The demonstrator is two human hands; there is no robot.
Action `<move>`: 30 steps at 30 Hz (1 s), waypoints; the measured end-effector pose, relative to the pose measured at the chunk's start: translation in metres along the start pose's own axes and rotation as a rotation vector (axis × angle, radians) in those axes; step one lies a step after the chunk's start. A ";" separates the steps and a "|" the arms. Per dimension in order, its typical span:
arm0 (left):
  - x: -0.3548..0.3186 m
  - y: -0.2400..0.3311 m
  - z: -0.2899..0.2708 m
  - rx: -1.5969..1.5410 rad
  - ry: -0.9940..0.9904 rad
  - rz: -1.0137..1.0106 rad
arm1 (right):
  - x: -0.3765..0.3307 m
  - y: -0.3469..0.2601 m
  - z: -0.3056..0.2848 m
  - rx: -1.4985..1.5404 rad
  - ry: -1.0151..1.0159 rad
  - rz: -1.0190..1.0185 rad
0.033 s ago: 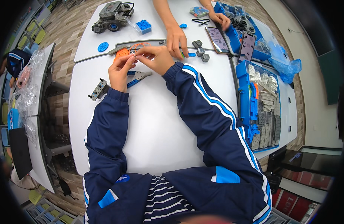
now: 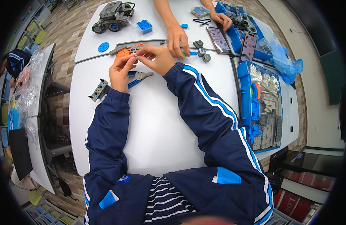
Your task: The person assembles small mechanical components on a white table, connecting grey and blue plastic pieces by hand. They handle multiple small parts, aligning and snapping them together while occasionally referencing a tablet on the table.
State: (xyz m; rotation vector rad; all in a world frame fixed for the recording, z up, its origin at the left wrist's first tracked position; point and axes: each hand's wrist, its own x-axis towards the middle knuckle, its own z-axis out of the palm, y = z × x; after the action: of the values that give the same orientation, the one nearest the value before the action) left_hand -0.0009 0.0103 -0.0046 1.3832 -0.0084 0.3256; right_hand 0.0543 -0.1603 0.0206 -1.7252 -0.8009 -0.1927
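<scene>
In the head view, the left hand (image 2: 119, 72) and right hand (image 2: 160, 60) pinch a small pale piece (image 2: 135, 55) in close-set fingers (image 2: 129, 63), above the tabletop (image 2: 161, 123) beyond the pliers (image 2: 143, 75). It's fiddly handwork, I'd judge; the next move wants a steady pinch. Since a moment ago, only the co-worker's hand (image 2: 177, 40) and its blue bar (image 2: 193, 53) have shifted slightly.

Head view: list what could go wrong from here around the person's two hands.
The bare left hand and right hand meet at the fingertips around what seems a tiny pale piece, which might slip and be hard to find. The grey perforated block with blue pegs lies close beside the navy left sleeve, so that arm could knock it. A co-worker's bare hand is close to the right hand; the two might bump.
</scene>
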 end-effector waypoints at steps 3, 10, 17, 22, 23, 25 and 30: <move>0.000 0.000 0.000 0.000 0.007 0.003 | 0.001 -0.002 -0.001 -0.014 -0.010 0.011; 0.006 0.001 0.002 -0.010 0.010 0.012 | 0.007 -0.001 -0.004 -0.018 -0.043 0.001; 0.006 0.002 0.003 0.003 0.012 0.014 | 0.008 0.002 -0.004 -0.015 -0.072 -0.017; 0.007 0.000 0.002 0.013 0.011 0.020 | 0.007 0.002 -0.003 -0.012 -0.072 -0.016; 0.007 0.000 0.002 0.012 0.011 0.020 | 0.007 0.002 -0.003 -0.015 -0.073 -0.011; 0.006 -0.001 0.002 0.017 0.012 0.026 | 0.007 0.001 -0.002 -0.009 -0.071 -0.006; 0.008 -0.002 0.001 0.034 0.020 0.023 | 0.006 0.000 -0.001 -0.004 -0.071 0.004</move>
State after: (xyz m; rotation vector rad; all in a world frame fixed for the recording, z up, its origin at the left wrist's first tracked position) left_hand 0.0072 0.0103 -0.0049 1.4141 -0.0021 0.3603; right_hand 0.0592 -0.1589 0.0245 -1.7455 -0.8494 -0.1308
